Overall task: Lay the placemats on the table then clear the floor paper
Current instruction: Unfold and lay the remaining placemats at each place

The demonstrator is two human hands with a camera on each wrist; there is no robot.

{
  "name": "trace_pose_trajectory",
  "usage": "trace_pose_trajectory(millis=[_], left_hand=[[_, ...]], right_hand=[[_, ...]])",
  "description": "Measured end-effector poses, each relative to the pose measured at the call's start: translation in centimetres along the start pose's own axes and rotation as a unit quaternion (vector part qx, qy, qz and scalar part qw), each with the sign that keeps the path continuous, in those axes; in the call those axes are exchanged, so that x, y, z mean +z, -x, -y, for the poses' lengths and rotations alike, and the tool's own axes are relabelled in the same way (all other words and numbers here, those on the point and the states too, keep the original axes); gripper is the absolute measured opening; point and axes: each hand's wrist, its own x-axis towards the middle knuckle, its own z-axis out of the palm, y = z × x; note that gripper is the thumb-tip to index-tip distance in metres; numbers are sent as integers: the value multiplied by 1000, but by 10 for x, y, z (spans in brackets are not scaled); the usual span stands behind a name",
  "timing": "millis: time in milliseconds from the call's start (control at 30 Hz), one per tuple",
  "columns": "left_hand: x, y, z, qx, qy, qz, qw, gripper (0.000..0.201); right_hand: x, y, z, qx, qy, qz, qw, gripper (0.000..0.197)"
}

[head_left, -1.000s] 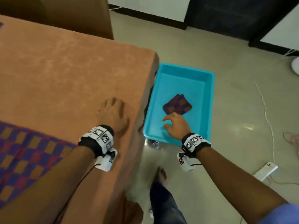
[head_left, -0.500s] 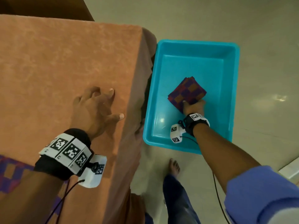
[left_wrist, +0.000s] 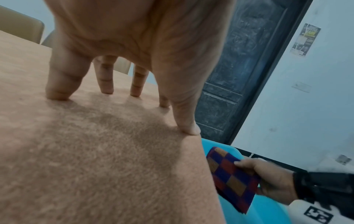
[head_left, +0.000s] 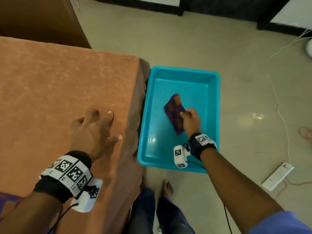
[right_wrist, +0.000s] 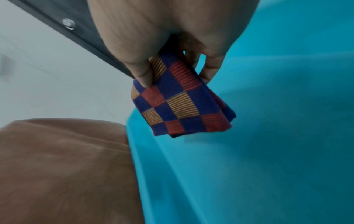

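Observation:
A folded placemat (head_left: 174, 112) (left_wrist: 230, 180) (right_wrist: 178, 103), checked in blue, red and orange, hangs lifted over the turquoise tub (head_left: 211, 105) on the floor. My right hand (head_left: 190, 119) (right_wrist: 172, 66) pinches it between thumb and fingers. My left hand (head_left: 94, 130) (left_wrist: 122, 94) stands on spread, straight fingertips on the orange-brown tablecloth (head_left: 59, 92) near the table's right edge, holding nothing. A corner of another checked placemat (head_left: 6, 201) lies on the table at the lower left.
The tub (right_wrist: 268, 151) sits on the floor tight against the table's side. White cables (head_left: 278, 105) and a white power strip (head_left: 277, 175) lie on the floor to the right. My bare feet (head_left: 167, 186) stand just below the tub. A chair back (head_left: 42, 19) is behind the table.
My right hand reached into the tub, took hold of the folded placemat and lifted it off the tub floor. My left hand stayed propped on the table.

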Motion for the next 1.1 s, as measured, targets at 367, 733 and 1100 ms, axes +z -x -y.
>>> trace_pose_trajectory(millis=[367, 733, 1100], left_hand=[[9, -12, 16, 12, 0, 93, 996, 87], [-37, 18, 52, -123, 834, 79, 532, 24], [-59, 61, 99, -169, 814, -164, 530, 20]], right_hand=[[-39, 127, 155, -215, -106, 39, 970, 29], [61, 175, 239, -216, -147, 188, 947, 24], [117, 225, 253, -350, 125, 366, 853, 33]])
